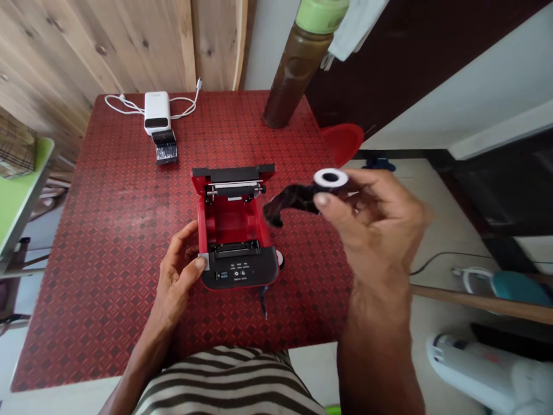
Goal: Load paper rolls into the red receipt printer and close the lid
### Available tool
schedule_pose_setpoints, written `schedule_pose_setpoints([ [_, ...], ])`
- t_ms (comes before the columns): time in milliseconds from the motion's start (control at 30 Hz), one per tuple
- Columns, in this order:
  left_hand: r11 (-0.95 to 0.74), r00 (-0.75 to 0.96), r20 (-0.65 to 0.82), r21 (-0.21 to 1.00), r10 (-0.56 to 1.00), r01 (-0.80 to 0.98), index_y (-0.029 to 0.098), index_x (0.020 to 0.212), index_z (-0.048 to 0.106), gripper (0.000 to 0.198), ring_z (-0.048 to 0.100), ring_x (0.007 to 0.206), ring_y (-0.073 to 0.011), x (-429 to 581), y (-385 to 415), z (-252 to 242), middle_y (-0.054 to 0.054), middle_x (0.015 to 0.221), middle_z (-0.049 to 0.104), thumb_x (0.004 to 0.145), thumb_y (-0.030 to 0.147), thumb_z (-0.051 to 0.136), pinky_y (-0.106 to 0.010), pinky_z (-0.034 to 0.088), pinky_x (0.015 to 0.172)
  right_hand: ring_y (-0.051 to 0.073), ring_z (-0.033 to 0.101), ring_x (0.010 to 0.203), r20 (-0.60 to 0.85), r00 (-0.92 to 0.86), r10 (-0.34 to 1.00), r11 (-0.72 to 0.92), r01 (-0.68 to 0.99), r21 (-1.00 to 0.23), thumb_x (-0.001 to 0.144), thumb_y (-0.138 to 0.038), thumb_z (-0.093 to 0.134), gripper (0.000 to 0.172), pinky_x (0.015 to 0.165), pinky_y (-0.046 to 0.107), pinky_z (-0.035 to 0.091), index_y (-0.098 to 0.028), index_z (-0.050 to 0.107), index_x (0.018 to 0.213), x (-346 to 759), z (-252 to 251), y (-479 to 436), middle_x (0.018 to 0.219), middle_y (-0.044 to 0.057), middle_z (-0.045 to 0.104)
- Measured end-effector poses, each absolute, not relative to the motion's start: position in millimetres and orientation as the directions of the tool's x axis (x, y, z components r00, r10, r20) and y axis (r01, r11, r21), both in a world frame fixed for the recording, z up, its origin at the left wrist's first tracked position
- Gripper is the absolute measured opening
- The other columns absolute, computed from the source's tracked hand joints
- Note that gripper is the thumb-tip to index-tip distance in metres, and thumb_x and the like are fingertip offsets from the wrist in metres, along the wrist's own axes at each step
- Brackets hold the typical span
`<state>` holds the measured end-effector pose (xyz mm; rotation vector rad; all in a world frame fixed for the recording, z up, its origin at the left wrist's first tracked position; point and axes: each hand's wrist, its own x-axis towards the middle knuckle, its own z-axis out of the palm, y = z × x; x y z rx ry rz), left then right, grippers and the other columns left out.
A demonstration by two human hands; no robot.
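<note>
A small red and black label printer [239,268] sits on the table with its lid [233,173] raised, and its red roll compartment shows nothing inside. My left hand [179,271] grips the printer's left side, thumb on the top edge by a grey patch and fingers along the wall. Up to the right, clear of the printer, my right hand [375,219] pinches a roll of black tape [330,178] with a white ring-shaped core. The roll's loose black end [287,202] trails left toward the open compartment. Part of the roll is hidden by my fingers.
On the red patterned table [108,230] lie a white power bank [157,109] with a white cable and a crumpled black strip [166,151]. A brown bottle [294,69] with a green lid stands at the back right. A white round edge [280,259] peeks out beside the printer.
</note>
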<state>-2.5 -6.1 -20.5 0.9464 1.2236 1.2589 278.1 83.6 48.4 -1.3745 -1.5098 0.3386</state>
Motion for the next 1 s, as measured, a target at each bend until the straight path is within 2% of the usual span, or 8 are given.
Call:
schedule_pose_setpoints([
  [67,0.119,-0.096,-0.137,0.979,0.986,-0.166,0.033,0.161,0.066,0.06,0.067,0.148,-0.0359,-2,-6,-22,-0.008,0.165,0.068,0.104,0.048,0.077,-0.047,0.06,0.112,0.024,0.078,0.087,0.443,0.353,0.824,0.258,0.462,-0.849,0.093,-0.047,0.084,0.027,0.077,0.041,0.065,-0.027,0.077,0.111,286,22,94,0.099,0.004,0.083],
  [133,0.112,-0.088,-0.129,0.979,0.988,-0.173,0.033,0.161,0.065,0.061,0.069,0.145,-0.0357,-3,-6,-23,-0.008,0.164,0.069,0.104,0.048,0.077,-0.049,0.059,0.115,0.024,0.079,0.087,0.395,0.38,0.837,0.211,0.44,-0.873,0.09,-0.046,0.085,0.03,0.076,0.041,0.065,-0.026,0.074,0.109,287,-3,99,0.099,0.006,0.084],
  [300,0.117,-0.066,-0.131,0.975,0.989,-0.188,0.035,0.162,0.064,0.061,0.071,0.143,-0.036,-3,-5,-25,-0.008,0.163,0.069,0.104,0.047,0.076,-0.049,0.06,0.113,0.022,0.079,0.084,0.183,0.191,0.964,0.066,0.496,-0.866,0.09,-0.044,0.08,0.03,0.074,0.037,0.063,-0.024,0.073,0.111,280,-37,85,0.102,0.007,0.087],
  [400,0.113,-0.073,-0.129,0.974,0.989,-0.196,0.035,0.162,0.066,0.059,0.071,0.143,-0.0347,-3,-5,-24,-0.007,0.162,0.071,0.105,0.045,0.076,-0.047,0.06,0.112,0.023,0.079,0.079,0.131,0.113,0.985,0.054,0.517,-0.854,0.09,-0.046,0.08,0.031,0.072,0.038,0.062,-0.023,0.074,0.11,278,-39,76,0.1,0.008,0.087],
  [567,0.105,-0.078,-0.123,0.975,0.989,-0.198,0.036,0.16,0.068,0.057,0.071,0.142,-0.0333,-3,-6,-23,-0.005,0.157,0.074,0.105,0.043,0.077,-0.044,0.06,0.111,0.025,0.082,0.084,0.113,0.039,0.993,0.076,0.53,-0.845,0.092,-0.042,0.076,0.027,0.08,0.042,0.066,-0.024,0.073,0.113,278,-33,71,0.104,0.008,0.088],
  [700,0.112,-0.067,-0.127,0.974,0.99,-0.199,0.038,0.162,0.066,0.057,0.071,0.142,-0.0339,-4,-6,-25,-0.005,0.161,0.071,0.106,0.043,0.076,-0.045,0.06,0.11,0.026,0.084,0.088,0.11,0.005,0.994,0.09,0.536,-0.839,0.094,-0.037,0.074,0.026,0.086,0.045,0.068,-0.024,0.074,0.116,276,-32,68,0.107,0.008,0.088],
  [900,0.121,-0.072,-0.137,0.974,0.988,-0.191,0.037,0.162,0.066,0.057,0.074,0.137,-0.0328,-5,-6,-25,-0.006,0.163,0.07,0.106,0.045,0.076,-0.044,0.06,0.11,0.028,0.085,0.1,0.102,0.041,0.994,0.063,0.554,-0.83,0.093,-0.035,0.074,0.053,0.094,0.051,0.07,-0.021,0.07,0.144,290,-35,52,0.134,0.017,0.085],
  [1000,0.112,-0.077,-0.128,0.976,0.989,-0.184,0.037,0.161,0.067,0.057,0.074,0.136,-0.032,-6,-6,-27,-0.006,0.162,0.071,0.105,0.044,0.077,-0.042,0.061,0.108,0.026,0.083,0.089,0.047,0.069,0.996,-0.004,0.602,-0.799,0.096,-0.037,0.074,0.041,0.089,0.048,0.069,-0.024,0.077,0.134,306,-28,29,0.119,0.012,0.087],
])
